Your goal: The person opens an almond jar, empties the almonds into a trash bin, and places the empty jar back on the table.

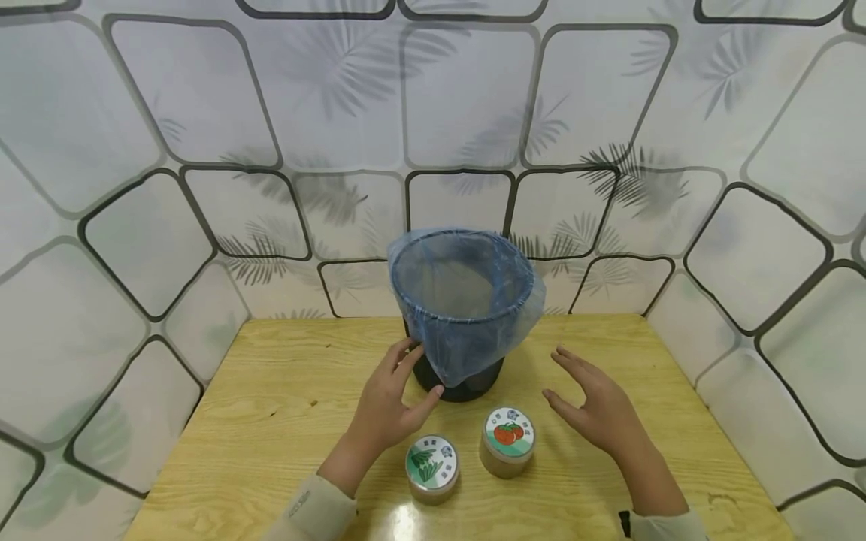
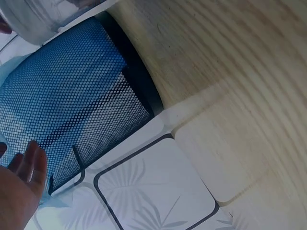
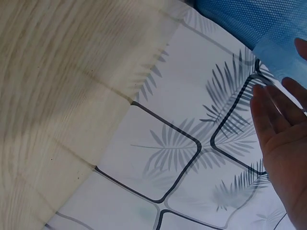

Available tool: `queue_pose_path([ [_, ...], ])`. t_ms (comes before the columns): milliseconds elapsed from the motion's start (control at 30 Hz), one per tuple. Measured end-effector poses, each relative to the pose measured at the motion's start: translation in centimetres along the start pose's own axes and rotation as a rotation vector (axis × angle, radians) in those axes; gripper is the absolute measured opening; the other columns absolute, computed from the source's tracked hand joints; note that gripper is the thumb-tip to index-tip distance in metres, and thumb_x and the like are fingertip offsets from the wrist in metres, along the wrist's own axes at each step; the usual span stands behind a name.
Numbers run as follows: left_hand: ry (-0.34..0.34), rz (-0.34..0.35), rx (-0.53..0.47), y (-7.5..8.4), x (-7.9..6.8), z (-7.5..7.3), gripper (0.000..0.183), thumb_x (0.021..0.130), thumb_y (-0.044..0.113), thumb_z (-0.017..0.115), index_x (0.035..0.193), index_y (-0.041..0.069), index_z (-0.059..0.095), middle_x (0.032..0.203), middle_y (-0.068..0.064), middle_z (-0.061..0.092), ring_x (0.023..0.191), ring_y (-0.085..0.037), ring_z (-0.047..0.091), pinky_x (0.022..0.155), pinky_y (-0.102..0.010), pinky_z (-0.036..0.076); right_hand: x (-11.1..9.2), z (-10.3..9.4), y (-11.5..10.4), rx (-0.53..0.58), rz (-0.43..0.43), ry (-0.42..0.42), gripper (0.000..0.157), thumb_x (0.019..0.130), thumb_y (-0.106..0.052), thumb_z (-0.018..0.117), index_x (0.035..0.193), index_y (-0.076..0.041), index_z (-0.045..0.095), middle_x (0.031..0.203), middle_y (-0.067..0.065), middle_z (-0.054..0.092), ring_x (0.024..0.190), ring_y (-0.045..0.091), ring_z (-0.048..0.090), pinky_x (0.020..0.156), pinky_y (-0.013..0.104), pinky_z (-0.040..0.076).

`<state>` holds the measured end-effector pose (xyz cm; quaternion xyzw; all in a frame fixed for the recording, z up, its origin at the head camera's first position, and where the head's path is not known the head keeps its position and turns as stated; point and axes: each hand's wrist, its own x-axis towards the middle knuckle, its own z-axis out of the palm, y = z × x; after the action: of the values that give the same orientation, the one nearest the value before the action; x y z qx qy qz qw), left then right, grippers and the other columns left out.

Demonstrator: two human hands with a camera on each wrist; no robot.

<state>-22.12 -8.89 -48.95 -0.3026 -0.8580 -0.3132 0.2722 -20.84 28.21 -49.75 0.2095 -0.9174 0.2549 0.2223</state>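
A black mesh waste bin (image 1: 476, 387) stands on the table, lined with a translucent blue plastic bag (image 1: 467, 342) folded over its rim. My left hand (image 1: 387, 406) is at the bin's lower left, fingers spread and relaxed, fingertips right by the bag's hanging edge. To the right of the bin, my right hand (image 1: 601, 413) is held with thumb and fingers apart and nothing between them. Two small round jars stand in front of the bin: one with green vegetables on its lid (image 1: 431, 464), beside my left thumb, and one with tomatoes on its lid (image 1: 508, 442), between the hands.
The wooden table (image 1: 271, 421) runs back to a patterned wall covering (image 1: 352, 218), which also encloses it on both sides. The bin stands close to the back wall. In the left wrist view, part of a clear jar (image 2: 38, 21) shows beside the mesh.
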Motion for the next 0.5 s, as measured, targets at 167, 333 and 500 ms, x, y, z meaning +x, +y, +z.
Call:
queue_pose_path([
  [167, -0.036, 0.041, -0.015, 0.14, -0.19, 0.28, 0.057, 0.096, 0.032, 0.079, 0.143, 0.005, 0.062, 0.144, -0.011, 0.061, 0.125, -0.028, 0.067, 0.099, -0.044, 0.061, -0.26, 0.04, 0.02, 0.026, 0.041, -0.079, 0.06, 0.09, -0.023, 0.087, 0.143, -0.003, 0.065, 0.14, 0.018, 0.069, 0.127, 0.042, 0.067, 0.1, 0.06, 0.057],
  [333, -0.07, 0.073, -0.012, 0.2, -0.08, 0.29, 0.048, 0.096, 0.031, 0.079, 0.135, 0.006, 0.067, 0.137, -0.008, 0.065, 0.118, -0.023, 0.07, 0.097, -0.041, 0.061, -0.54, 0.09, -0.09, 0.053, 0.072, -0.141, 0.056, 0.092, -0.023, 0.085, 0.141, -0.003, 0.067, 0.138, 0.017, 0.071, 0.127, 0.042, 0.067, 0.101, 0.061, 0.057],
  [500, -0.099, 0.1, -0.035, 0.44, -0.07, 0.55, 0.048, 0.095, 0.03, 0.08, 0.136, 0.009, 0.067, 0.135, -0.005, 0.066, 0.119, -0.02, 0.069, 0.097, -0.039, 0.061, -0.97, -0.15, -0.01, 0.069, 0.098, -0.204, 0.058, 0.09, -0.023, 0.087, 0.142, -0.004, 0.066, 0.138, 0.017, 0.07, 0.128, 0.043, 0.066, 0.103, 0.062, 0.055],
])
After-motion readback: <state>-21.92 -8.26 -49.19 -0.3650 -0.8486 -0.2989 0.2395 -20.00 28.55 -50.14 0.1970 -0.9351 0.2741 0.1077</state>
